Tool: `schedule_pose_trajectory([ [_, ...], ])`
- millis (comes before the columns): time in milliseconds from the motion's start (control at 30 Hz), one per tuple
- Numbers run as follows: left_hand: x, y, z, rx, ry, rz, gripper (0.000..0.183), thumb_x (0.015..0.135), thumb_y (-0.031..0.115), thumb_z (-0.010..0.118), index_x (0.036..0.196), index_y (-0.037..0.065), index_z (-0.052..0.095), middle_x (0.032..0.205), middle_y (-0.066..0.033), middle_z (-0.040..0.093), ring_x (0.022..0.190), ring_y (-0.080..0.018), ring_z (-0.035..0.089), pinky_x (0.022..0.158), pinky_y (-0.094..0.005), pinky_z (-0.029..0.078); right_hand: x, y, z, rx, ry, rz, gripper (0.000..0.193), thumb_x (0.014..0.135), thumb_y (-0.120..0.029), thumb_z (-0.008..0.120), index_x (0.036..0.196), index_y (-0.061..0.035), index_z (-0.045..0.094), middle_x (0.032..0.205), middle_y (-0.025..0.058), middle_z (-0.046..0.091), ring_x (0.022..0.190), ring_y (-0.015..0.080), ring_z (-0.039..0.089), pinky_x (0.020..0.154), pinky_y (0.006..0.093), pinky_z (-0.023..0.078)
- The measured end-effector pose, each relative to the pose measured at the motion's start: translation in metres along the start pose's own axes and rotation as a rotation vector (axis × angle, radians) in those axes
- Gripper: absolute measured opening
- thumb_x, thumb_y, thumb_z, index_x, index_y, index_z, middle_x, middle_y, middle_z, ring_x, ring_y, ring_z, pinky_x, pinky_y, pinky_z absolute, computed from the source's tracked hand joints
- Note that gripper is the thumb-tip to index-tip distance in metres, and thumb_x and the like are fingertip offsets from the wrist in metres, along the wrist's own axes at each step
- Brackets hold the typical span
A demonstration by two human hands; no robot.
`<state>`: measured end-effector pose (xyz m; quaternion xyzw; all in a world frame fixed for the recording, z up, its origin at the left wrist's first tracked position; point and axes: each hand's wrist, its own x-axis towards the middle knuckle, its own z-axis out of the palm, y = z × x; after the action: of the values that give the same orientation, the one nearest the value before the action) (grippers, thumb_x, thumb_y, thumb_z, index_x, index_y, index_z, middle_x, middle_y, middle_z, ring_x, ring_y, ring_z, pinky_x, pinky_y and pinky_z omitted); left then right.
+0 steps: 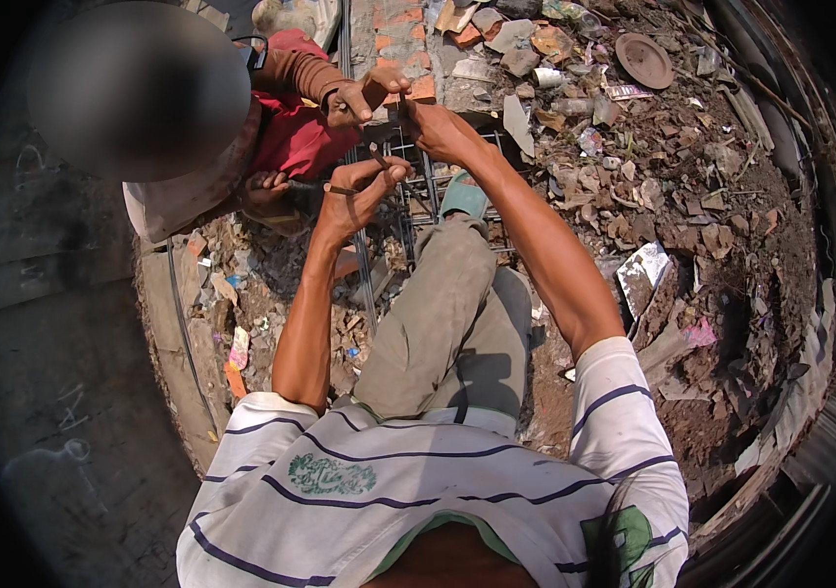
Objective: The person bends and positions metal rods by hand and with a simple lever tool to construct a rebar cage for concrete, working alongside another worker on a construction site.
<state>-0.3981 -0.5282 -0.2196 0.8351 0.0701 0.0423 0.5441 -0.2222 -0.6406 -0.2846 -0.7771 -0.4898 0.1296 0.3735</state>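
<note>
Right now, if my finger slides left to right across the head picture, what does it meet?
Orange scrap, person's left hand, person's right hand, round brown disc, pink scrap.

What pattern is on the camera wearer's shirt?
The shirt is white with dark blue stripes and a green collar; best seen in the head view.

Uneven brown earth ground (773,186) carries a thick scatter of broken grey stone and orange brick rubble. On it lie a round, brown, dish-like disc (644,61), a jagged white flat sheet (641,274) and a crumpled pink scrap (700,333). Long, thin, dark metal bars (365,284) run over the rubble.
</note>
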Motion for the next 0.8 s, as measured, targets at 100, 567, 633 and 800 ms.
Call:
schedule_pose_trajectory([
  [100, -0.001, -0.001, 0.0, 0.019, 0.024, -0.013, 0.031, 0.095, 0.028, 0.061, 0.103, 0.0, 0.07, 0.082, -0.0041, 0.067, 0.077, -0.0094, 0.058, 0.069, -0.0274, 0.047, 0.0, 0.0, 0.002, 0.03, 0.03, -0.026, 0.026, 0.084, -0.012, 0.053, 0.107, 0.0006, 0.047, 0.091, 0.0284, 0.063, 0.09, 0.0481, 0.059, 0.073, 0.0535, 0.047],
  [567, 0.002, 0.003, -0.006, -0.004, -0.014, -0.022, 0.036, 0.095, 0.033, 0.059, 0.104, 0.0, 0.069, 0.091, -0.0085, 0.07, 0.086, -0.0137, 0.063, 0.079, -0.0311, 0.049, 0.005, -0.011, -0.005, 0.023, -0.017, 0.076, 0.021, 0.089, -0.016, 0.053, 0.102, 0.0004, 0.053, 0.087, 0.0287, 0.062, 0.087, 0.0484, 0.059, 0.073, 0.0541, 0.046],
  [633, 0.001, 0.002, -0.005, 0.011, -0.019, -0.028, 0.038, 0.094, 0.035, 0.06, 0.103, 0.0, 0.07, 0.089, -0.0089, 0.07, 0.085, -0.0132, 0.062, 0.078, -0.0309, 0.048, 0.007, -0.009, -0.003, -0.036, 0.004, 0.054, 0.021, 0.089, -0.017, 0.053, 0.1, 0.0012, 0.055, 0.085, 0.0282, 0.063, 0.084, 0.0474, 0.06, 0.071, 0.0528, 0.047],
  [800, -0.002, -0.001, -0.003, 0.021, 0.011, -0.009, 0.037, 0.094, 0.035, 0.06, 0.101, 0.0, 0.07, 0.088, -0.0084, 0.07, 0.084, -0.013, 0.062, 0.077, -0.03, 0.048, 0.005, -0.005, -0.002, -0.085, 0.025, 0.02, 0.025, 0.091, -0.022, 0.054, 0.095, 0.0028, 0.056, 0.085, 0.0282, 0.062, 0.084, 0.0466, 0.06, 0.07, 0.0512, 0.047],
])
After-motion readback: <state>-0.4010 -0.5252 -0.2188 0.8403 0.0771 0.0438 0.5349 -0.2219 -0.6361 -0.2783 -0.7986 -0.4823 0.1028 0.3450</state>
